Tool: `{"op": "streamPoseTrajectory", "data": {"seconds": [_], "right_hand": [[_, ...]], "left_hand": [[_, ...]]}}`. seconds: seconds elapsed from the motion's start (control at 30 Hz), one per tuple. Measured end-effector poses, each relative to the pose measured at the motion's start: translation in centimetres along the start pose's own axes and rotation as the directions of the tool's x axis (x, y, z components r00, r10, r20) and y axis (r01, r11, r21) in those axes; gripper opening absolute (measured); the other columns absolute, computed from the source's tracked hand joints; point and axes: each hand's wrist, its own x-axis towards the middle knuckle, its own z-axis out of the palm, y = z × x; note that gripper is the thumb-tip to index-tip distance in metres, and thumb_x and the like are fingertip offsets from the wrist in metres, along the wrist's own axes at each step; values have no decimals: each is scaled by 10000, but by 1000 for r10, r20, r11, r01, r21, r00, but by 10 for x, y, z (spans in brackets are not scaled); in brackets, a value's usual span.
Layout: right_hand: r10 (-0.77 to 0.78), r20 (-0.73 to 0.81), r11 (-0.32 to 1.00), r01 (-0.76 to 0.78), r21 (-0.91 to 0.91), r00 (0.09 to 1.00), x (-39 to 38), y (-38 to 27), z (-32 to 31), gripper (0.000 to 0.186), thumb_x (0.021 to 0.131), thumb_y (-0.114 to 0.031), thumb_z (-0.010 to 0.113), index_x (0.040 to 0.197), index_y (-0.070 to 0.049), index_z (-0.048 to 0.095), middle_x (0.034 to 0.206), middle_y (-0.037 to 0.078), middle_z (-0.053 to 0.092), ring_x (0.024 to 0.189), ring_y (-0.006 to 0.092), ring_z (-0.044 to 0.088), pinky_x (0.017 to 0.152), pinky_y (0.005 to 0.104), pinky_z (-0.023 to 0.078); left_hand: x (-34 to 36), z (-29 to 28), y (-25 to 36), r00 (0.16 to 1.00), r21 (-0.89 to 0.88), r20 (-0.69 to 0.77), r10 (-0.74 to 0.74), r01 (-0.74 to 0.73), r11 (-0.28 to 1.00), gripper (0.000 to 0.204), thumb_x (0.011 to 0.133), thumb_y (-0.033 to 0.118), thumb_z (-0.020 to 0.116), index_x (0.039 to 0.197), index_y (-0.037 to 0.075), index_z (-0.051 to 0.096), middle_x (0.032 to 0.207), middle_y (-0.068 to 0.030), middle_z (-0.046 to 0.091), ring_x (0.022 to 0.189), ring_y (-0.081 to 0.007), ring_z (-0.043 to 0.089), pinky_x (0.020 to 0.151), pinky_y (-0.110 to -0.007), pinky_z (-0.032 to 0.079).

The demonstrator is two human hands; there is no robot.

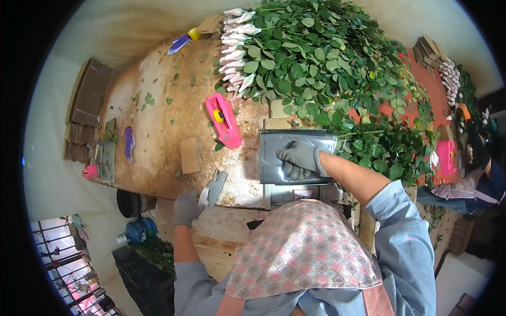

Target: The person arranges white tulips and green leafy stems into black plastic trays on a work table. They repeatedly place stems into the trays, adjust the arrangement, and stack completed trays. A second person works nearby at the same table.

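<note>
My left hand (187,208), in a grey glove, is closed on a grey metal hand tool (214,188) at the table's front edge. My right hand (299,160), gloved alike, rests with curled fingers on a dark grey, glossy plastic-covered bundle (271,152); whether it grips anything there is hidden. Leafy stems (379,152) lie at that bundle's right. A pink tape dispenser (229,131) with a yellow roll sits to the upper left of the bundle.
The worktable (147,110) holds a cardboard piece (190,156), purple gloves (129,142), a large pile of stems with pale wrapped heads (237,50), stacked cardboard (84,100) and a second pink dispenser (447,158). A bucket (126,203) stands below. Another person (474,195) is at the right.
</note>
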Motion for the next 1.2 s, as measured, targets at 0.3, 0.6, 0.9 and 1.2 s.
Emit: {"op": "streamPoseTrajectory", "data": {"seconds": [0.3, 0.6, 0.9, 1.2], "right_hand": [[74, 90, 996, -69, -53, 993, 25, 10, -7, 483, 1002, -490, 540, 914, -42, 698, 691, 78, 686, 510, 205, 645, 447, 332, 500], [-206, -249, 699, -35, -714, 946, -23, -17, 2, 597, 964, -617, 538, 1182, -104, 752, 1150, 157, 740, 1101, 364, 687, 921, 460, 543], [-316, -353, 743, -1, -669, 881, -23, 3, 13, 538, 989, -581, 524, 1066, -113, 780, 1056, 166, 751, 1022, 358, 707, 881, 469, 550], [-389, -385, 752, 48, -658, 837, -14, 18, 23, 515, 1017, -553, 498, 1044, -119, 773, 1010, 167, 750, 982, 365, 711, 868, 475, 543]], "left_hand": [[-7, 25, 89, 952, -108, -288, -103, 74, 991, 802, 747, 387, 817, 1412, 59, 512, 1214, -198, 563, 1145, -401, 564, 955, -506, 463], [23, 28, 78, 963, 125, -229, -144, 176, 977, 663, 750, 470, 810, 1214, 50, 591, 1189, -149, 578, 1175, -354, 525, 946, -514, 431], [28, 12, 70, 932, -941, 332, 144, 317, 116, 746, 852, 423, 743, 1387, -53, 537, 1105, -164, 689, 947, -258, 696, 843, -363, 556], [66, -43, 114, 808, -946, 317, 497, 229, 230, 627, 780, 61, 602, 1388, -39, 492, 1194, -124, 657, 1096, -234, 659, 1000, -380, 513]]}}
